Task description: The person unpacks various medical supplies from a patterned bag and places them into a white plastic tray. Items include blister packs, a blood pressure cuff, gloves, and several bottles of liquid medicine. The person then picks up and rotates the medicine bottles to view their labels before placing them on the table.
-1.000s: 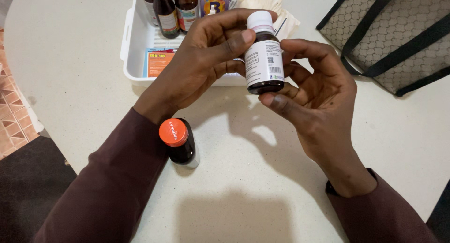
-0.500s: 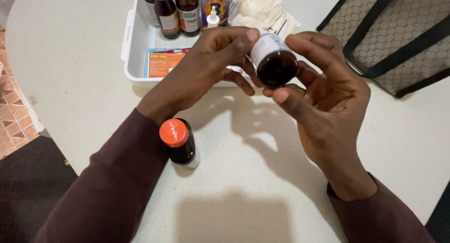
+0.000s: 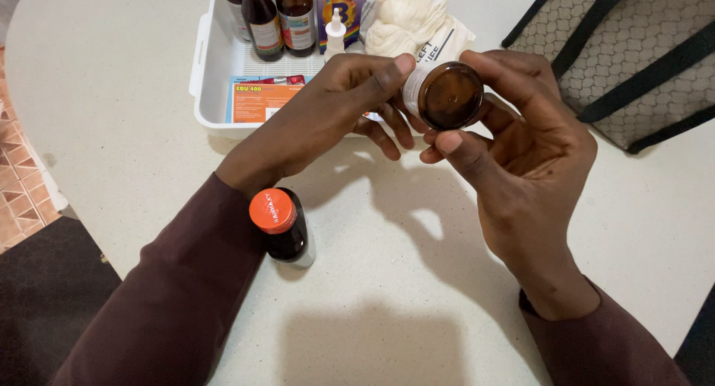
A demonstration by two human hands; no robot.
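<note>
Both my hands hold a small brown bottle (image 3: 449,96) above the table, tipped so its round base faces the camera. My left hand (image 3: 328,114) grips its labelled side with thumb and fingers. My right hand (image 3: 521,155) wraps around the base from the right. The bottle's cap end is hidden behind it. A second dark bottle with an orange cap (image 3: 281,224) stands upright on the table beside my left sleeve.
A white tray (image 3: 211,96) at the back holds brown syrup bottles (image 3: 279,17), a small white dropper bottle (image 3: 336,32), a colourful carton (image 3: 339,2), an orange box (image 3: 257,101) and white cloth (image 3: 410,17). A patterned bag with dark straps (image 3: 633,51) lies at the right.
The brown bottle went from upright, label facing me, to tipped over with its base toward the camera. Both hands stayed on it and shifted slightly.
</note>
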